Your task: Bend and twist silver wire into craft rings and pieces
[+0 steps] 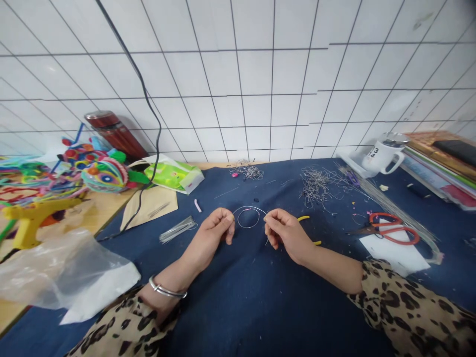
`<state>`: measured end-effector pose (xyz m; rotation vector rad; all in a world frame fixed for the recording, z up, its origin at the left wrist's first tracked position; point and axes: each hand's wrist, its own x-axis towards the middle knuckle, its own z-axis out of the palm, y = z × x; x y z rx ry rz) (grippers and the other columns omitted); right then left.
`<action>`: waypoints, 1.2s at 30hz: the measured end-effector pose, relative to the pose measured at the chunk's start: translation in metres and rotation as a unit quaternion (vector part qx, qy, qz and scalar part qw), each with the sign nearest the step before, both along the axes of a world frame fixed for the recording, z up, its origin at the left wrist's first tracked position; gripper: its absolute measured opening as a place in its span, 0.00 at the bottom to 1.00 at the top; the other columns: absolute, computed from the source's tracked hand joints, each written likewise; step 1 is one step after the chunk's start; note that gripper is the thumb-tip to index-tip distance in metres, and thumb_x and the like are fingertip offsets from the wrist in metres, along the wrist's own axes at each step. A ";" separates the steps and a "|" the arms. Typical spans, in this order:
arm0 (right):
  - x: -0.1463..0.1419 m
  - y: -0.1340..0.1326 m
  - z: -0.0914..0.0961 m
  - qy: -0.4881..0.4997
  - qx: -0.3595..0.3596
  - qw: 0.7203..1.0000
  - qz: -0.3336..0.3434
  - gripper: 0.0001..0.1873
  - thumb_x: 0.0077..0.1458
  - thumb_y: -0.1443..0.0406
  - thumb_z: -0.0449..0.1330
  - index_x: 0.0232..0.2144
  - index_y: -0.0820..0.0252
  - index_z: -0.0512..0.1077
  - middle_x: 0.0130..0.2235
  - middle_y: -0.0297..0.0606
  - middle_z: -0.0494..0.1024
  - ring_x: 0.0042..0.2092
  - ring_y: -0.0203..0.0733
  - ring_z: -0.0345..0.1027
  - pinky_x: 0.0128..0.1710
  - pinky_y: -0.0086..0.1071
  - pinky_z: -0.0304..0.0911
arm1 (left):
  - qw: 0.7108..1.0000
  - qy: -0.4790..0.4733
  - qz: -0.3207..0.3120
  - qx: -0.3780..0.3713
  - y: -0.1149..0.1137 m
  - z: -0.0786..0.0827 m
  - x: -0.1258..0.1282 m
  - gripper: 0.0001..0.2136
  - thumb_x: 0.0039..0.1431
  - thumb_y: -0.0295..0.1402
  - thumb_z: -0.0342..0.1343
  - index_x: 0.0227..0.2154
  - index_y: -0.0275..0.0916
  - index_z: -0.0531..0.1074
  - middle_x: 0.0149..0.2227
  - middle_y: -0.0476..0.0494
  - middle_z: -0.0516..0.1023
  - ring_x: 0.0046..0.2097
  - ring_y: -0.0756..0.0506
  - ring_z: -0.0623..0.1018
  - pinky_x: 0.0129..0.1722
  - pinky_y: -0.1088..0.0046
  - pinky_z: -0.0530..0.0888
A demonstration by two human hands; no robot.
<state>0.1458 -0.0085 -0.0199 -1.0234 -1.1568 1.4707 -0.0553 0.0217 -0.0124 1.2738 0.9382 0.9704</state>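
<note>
A thin silver wire (pixel 248 217) is bent into a small loop over the dark blue cloth (pixel 245 302), with a tiny pink bead on it. My left hand (pixel 215 231) pinches the loop's left end, fingers closed. The right end is pinched in my right hand (pixel 285 232), also closed. Both hands hover just above the cloth at mid-table, a short gap between them. Yellow-handled pliers (pixel 305 218) lie partly hidden behind my right hand.
Red-handled scissors (pixel 390 229) lie on white paper at the right, beside long straight wires (pixel 394 208). Cut wire piles (pixel 316 187) sit at the back. A white mug (pixel 383 153), stacked books, a yellow glue gun (pixel 33 218), colourful paper crafts and a plastic bag (pixel 63 270) surround the cloth.
</note>
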 end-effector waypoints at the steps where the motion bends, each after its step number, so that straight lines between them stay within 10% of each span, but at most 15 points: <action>1: 0.000 0.000 0.000 -0.006 0.002 1.000 0.001 0.11 0.56 0.57 0.53 0.30 0.59 0.64 0.25 0.29 0.68 0.20 0.28 0.59 0.17 0.23 0.56 | 1.000 0.009 -0.006 0.001 0.002 0.000 -0.002 0.09 0.59 0.36 0.49 0.28 0.36 0.64 0.21 0.54 0.67 0.21 0.56 0.65 0.23 0.80 0.63; 20: -0.004 -0.002 0.000 0.016 -0.010 1.000 -0.014 0.08 0.55 0.61 0.55 0.31 0.61 0.63 0.32 0.35 0.72 0.33 0.37 0.72 0.30 0.31 0.68 | 0.988 -0.031 -0.065 -0.139 -0.013 -0.007 0.014 0.09 0.54 0.36 0.56 0.32 0.36 0.64 0.32 0.46 0.74 0.34 0.48 0.78 0.30 0.76 0.73; 36: -0.004 -0.002 0.000 -0.007 -0.026 1.000 0.008 0.08 0.55 0.61 0.55 0.31 0.60 0.63 0.32 0.36 0.73 0.30 0.36 0.71 0.27 0.30 0.67 | 0.994 0.024 -0.078 -0.072 -0.011 -0.003 0.012 0.06 0.55 0.32 0.54 0.33 0.36 0.65 0.27 0.48 0.72 0.29 0.51 0.74 0.27 0.77 0.70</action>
